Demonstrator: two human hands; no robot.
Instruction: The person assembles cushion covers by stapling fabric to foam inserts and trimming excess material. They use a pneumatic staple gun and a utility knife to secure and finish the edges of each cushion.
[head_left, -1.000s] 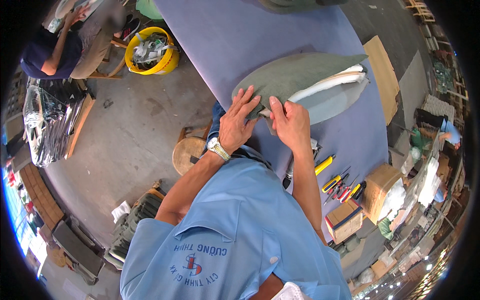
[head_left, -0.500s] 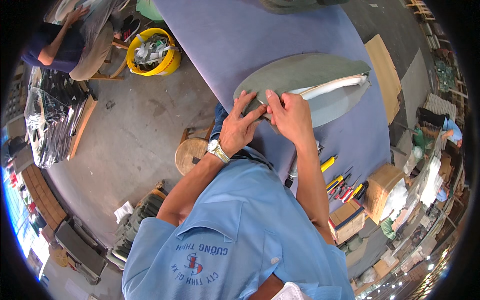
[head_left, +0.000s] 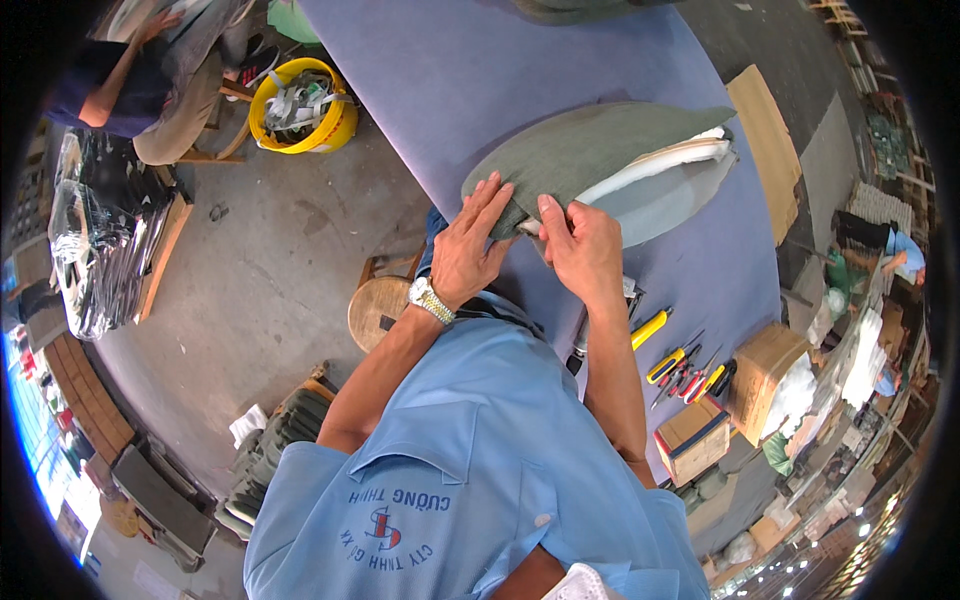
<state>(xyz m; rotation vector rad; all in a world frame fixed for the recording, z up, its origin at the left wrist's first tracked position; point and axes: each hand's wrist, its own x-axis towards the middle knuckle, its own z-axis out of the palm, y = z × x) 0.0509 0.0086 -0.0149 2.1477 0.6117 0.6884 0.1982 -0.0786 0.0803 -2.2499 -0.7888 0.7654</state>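
A padded seat panel (head_left: pixel 590 150) with a grey-green fabric cover lies on the blue-covered table. Along its near right side the cover gapes, baring white padding (head_left: pixel 650 172) and a thin board-like edge; paler grey material (head_left: pixel 670 205) shows below. My left hand (head_left: pixel 466 250), a metal watch on its wrist, lies with outstretched fingers across the cover's left end. Beside it my right hand (head_left: pixel 583 252) is closed, thumb and bent fingers pinching the fabric edge near that end. What lies under the right fingertips is hidden.
Yellow-handled tools and screwdrivers (head_left: pixel 668 366) lie on the blue table (head_left: pixel 460 80) to the right, near cardboard boxes (head_left: pixel 765 375). A round wooden stool (head_left: pixel 380 312) and a yellow bucket of scraps (head_left: pixel 345 125) stand left. Another person (head_left: pixel 110 95) sits at far left.
My left fingers have gone from bent at the edge to lying flat on the cover. My right hand has shifted slightly down and right along the edge.
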